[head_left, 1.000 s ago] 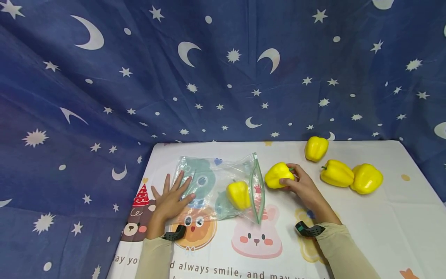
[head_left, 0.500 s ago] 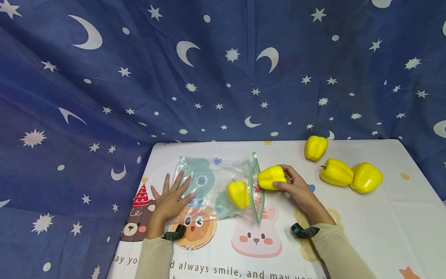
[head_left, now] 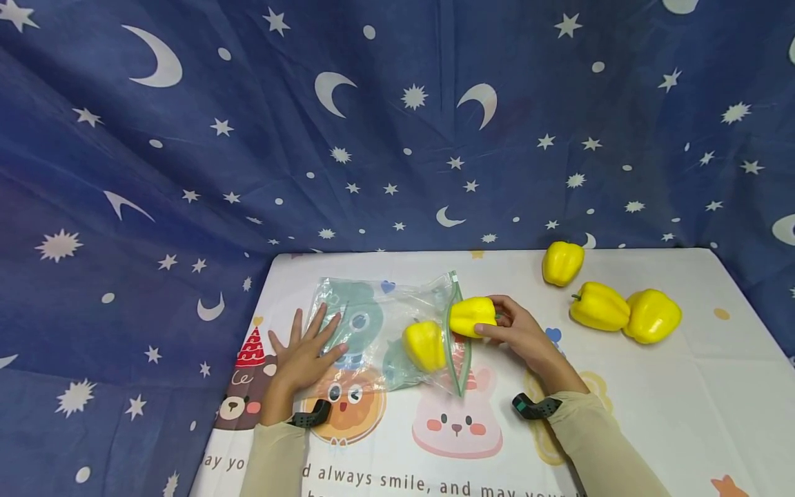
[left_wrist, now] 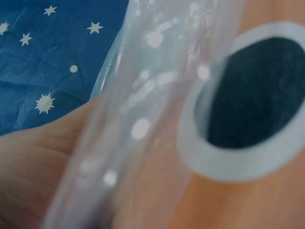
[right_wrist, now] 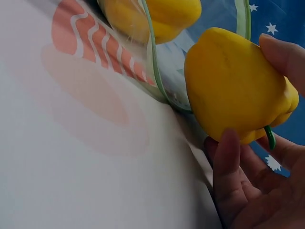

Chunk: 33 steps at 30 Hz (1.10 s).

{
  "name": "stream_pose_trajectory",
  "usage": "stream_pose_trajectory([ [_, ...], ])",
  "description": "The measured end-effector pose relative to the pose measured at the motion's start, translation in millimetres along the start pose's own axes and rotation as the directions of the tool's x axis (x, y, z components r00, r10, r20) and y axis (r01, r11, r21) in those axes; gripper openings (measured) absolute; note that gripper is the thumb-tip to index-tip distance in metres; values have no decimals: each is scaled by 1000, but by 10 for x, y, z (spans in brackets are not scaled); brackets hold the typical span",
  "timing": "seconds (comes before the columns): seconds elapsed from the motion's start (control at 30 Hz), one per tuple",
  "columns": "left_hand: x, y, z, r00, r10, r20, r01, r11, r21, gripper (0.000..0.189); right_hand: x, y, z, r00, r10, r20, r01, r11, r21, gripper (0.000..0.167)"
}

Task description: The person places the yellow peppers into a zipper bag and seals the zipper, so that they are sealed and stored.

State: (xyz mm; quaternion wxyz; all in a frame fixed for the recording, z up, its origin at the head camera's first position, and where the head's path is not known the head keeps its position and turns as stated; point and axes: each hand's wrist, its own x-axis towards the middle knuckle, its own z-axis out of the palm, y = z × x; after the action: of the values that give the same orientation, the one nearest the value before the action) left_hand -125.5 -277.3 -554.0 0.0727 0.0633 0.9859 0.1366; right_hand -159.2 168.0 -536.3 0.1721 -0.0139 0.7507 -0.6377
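A clear zip bag (head_left: 385, 304) with a green-edged mouth lies flat on the table, its mouth gaping to the right. One yellow bell pepper (head_left: 424, 346) is inside, near that mouth. My left hand (head_left: 306, 355) rests with spread fingers on the bag's closed left end. At the mouth, my right hand (head_left: 518, 335) grips a second yellow bell pepper (right_wrist: 233, 83) by its stem end, thumb on the near side. The held pepper's blunt end is at the green rim (right_wrist: 155, 52). The left wrist view is mostly filled by blurred plastic (left_wrist: 138, 109).
Three more yellow peppers lie at the right: one pepper (head_left: 563, 264) near the back edge, and a pair, one pepper (head_left: 600, 306) touching another pepper (head_left: 653, 316). A printed white cloth (head_left: 702, 414) covers the table. A blue star curtain (head_left: 397, 124) hangs behind.
My right hand has carried its pepper leftward, from beside the bag up to its open mouth. The left hand and the pepper in the bag have stayed in place.
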Motion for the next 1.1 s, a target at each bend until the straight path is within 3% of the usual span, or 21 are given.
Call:
stream_pose_trajectory([
  [0.2, 3, 6, 12, 1000, 2, -1, -2, 1000, -6, 74, 58, 2, 74, 999, 33, -18, -33, 999, 15, 74],
  [0.73, -2, -2, 12, 1000, 6, -8, -6, 1000, 7, 74, 137, -14, 102, 996, 88, -19, -90, 987, -135, 74],
  [1.1, -11, 5, -4, 1000, 1, -7, -1, 1000, 15, 75, 135, 39, 11, 999, 49, -2, -49, 997, 56, 60],
])
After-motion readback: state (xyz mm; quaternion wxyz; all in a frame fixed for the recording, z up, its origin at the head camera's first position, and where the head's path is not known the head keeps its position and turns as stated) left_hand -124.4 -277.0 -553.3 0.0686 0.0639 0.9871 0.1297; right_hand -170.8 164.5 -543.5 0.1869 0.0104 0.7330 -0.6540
